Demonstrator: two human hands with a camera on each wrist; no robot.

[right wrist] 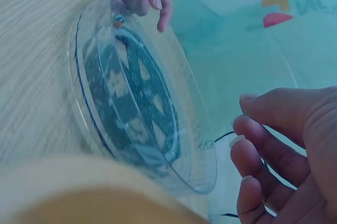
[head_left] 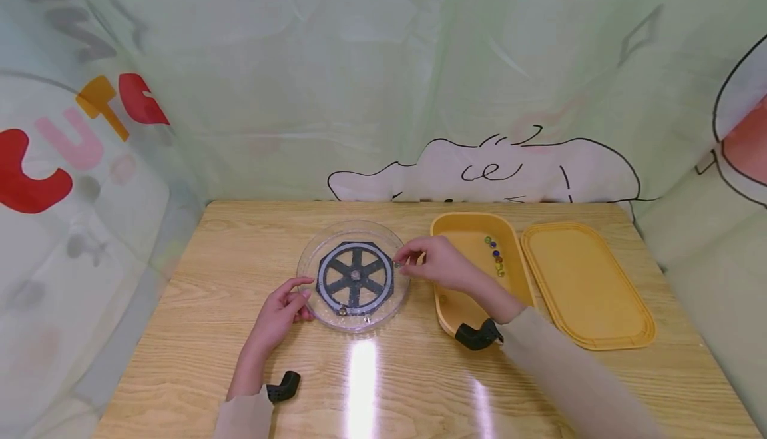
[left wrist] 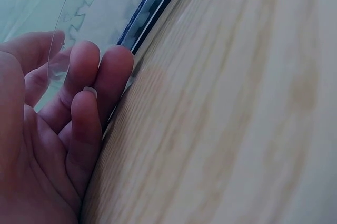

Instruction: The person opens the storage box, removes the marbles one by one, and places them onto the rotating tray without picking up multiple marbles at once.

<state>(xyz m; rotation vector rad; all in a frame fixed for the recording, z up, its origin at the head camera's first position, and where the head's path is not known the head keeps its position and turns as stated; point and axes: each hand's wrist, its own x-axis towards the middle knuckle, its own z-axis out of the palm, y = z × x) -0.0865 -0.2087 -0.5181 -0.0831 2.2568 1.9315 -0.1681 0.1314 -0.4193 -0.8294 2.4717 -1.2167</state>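
The right hand's [head_left: 434, 262] fingers nearly meet by a small greenish glass marble [head_left: 397, 265] at frame centre, though whether they pinch it I cannot tell; the left hand [head_left: 281, 309] curls its fingers round the left rim of the clear round plastic dish [head_left: 359, 230], probably steadying it. Right of centre on the wooden tabletop [head_left: 419, 372], the deep yellow plastic tray [head_left: 458, 231] holds coloured glass marbles [head_left: 495, 253], seemingly placed for a short reach.

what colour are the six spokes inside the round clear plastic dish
The six flat spokes are dark grey; the head view shows them best.
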